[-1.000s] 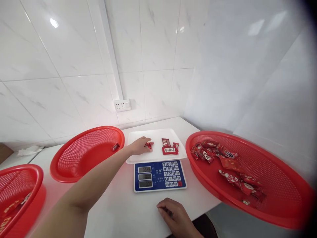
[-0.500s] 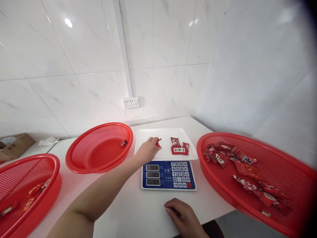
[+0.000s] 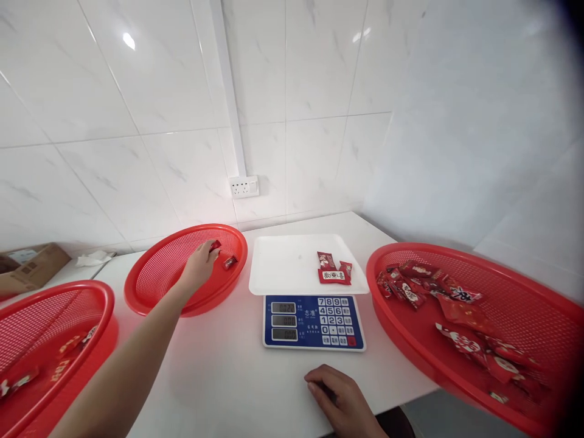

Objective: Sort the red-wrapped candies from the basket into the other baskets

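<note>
My left hand (image 3: 199, 266) reaches over the middle red basket (image 3: 159, 277) and pinches a small red candy (image 3: 214, 245) at its fingertips. Another red candy (image 3: 229, 262) lies inside that basket near its right rim. The white tray of the scale (image 3: 285, 267) carries a few red candy packets (image 3: 334, 270) on its right side. My right hand (image 3: 340, 401) rests on the white table near the front edge, fingers curled under with nothing visible in them.
The scale's blue keypad and displays (image 3: 312, 320) face me. A large red basket (image 3: 538, 316) holding several red packets stands at the right. Another red basket (image 3: 64, 298) with candies sits at the left. A wall socket (image 3: 243, 186) and a cardboard box (image 3: 31, 266) are behind.
My left hand lifted a red candy off the scale tray and carried it left over the middle basket. The right hand stayed in place.
</note>
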Demonstrator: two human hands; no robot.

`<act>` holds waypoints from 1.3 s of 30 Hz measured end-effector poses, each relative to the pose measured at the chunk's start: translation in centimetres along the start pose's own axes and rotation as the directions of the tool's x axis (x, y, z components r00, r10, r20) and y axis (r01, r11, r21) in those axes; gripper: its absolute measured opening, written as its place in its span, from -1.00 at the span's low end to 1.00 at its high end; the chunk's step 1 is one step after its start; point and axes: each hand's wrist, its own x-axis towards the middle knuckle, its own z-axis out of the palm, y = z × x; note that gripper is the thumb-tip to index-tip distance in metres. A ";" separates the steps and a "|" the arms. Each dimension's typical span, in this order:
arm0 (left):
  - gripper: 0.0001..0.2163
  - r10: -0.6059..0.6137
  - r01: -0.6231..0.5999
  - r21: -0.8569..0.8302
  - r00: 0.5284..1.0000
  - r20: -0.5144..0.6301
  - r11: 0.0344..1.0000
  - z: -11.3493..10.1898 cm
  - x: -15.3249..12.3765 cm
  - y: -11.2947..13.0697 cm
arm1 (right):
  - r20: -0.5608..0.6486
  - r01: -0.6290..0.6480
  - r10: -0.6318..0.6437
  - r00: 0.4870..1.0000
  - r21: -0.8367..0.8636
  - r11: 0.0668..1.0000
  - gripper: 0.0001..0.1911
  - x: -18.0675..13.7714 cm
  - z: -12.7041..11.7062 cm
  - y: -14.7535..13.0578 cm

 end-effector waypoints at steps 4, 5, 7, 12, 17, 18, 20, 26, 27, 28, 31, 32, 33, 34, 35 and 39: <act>-0.82 -0.033 0.033 0.003 0.999 0.027 0.999 -0.3 -0.3 -1.0 | -0.006 0.006 -0.006 1.000 0.004 1.000 -0.74 0.1 0.1 0.0; -0.83 -0.032 0.032 0.003 0.999 0.033 0.999 -0.2 -0.4 -1.1 | -0.006 0.005 -0.005 1.000 0.006 1.000 -0.74 0.1 0.1 0.0; -0.85 -0.024 0.024 0.005 0.999 0.044 1.000 -0.1 -0.5 -1.0 | -0.007 0.002 -0.002 1.000 0.007 1.000 -0.75 0.0 0.0 0.0; -0.80 0.018 -0.017 -0.003 0.997 0.076 1.000 0.2 -0.5 -0.7 | -0.018 0.011 -0.011 1.000 0.003 1.000 -0.75 -0.1 0.0 -0.1; -0.67 0.037 -0.036 -0.018 0.994 0.104 0.999 0.5 -0.5 -1.1 | -0.019 0.011 -0.011 1.000 -0.001 1.000 -0.75 -0.1 0.0 -0.2; -0.64 0.038 -0.036 -0.021 0.993 0.109 0.999 0.5 -0.5 -1.2 | -0.019 0.012 -0.012 1.000 -0.002 1.000 -0.75 -0.1 0.0 -0.2; -0.57 0.036 -0.032 -0.029 0.992 0.123 0.999 0.6 -0.5 -1.5 | -0.017 0.016 -0.016 1.000 -0.004 1.000 -0.75 -0.1 0.0 -0.1; -0.54 0.046 -0.039 -0.047 0.986 0.163 0.998 0.8 -0.5 -1.7 | -0.013 0.001 -0.001 1.000 0.002 1.000 -0.73 -0.1 0.0 -0.2; -0.55 0.050 -0.042 -0.048 0.984 0.169 0.998 0.8 -0.5 -1.6 | -0.011 0.000 0.000 1.000 0.005 1.000 -0.73 -0.1 0.0 -0.3; -0.56 0.053 -0.045 -0.049 0.983 0.173 0.998 0.8 -0.6 -1.4 | -0.010 0.000 0.000 1.000 0.009 1.000 -0.73 -0.1 -0.1 -0.3; -0.59 0.057 -0.049 -0.050 0.981 0.184 0.998 0.7 -0.7 -0.4 | -0.009 0.004 -0.004 1.000 0.014 1.000 -0.74 -0.1 -0.1 -0.5; -0.60 0.059 -0.050 -0.051 0.980 0.190 0.997 0.6 -0.7 0.0 | -0.010 0.004 -0.004 1.000 0.016 1.000 -0.75 -0.1 -0.1 -0.5; -0.60 0.064 -0.055 -0.052 0.978 0.198 0.997 0.7 -0.7 0.6 | -0.009 0.003 -0.003 1.000 0.017 1.000 -0.75 0.0 -0.2 -0.6; -0.61 0.076 -0.066 -0.054 0.975 0.208 0.996 0.8 -0.7 1.2 | -0.011 0.003 -0.003 1.000 0.018 1.000 -0.76 0.0 -0.2 -0.6; -0.61 0.095 -0.084 -0.058 0.971 0.219 0.995 1.0 -0.7 1.9 | -0.014 0.003 -0.003 1.000 0.018 1.000 -0.76 0.0 -0.2 -0.7; -0.59 0.237 -0.218 -0.098 0.929 0.283 0.971 3.2 -0.6 5.8 | -0.033 0.012 -0.012 0.999 0.005 1.000 -0.76 -0.1 -0.2 -0.8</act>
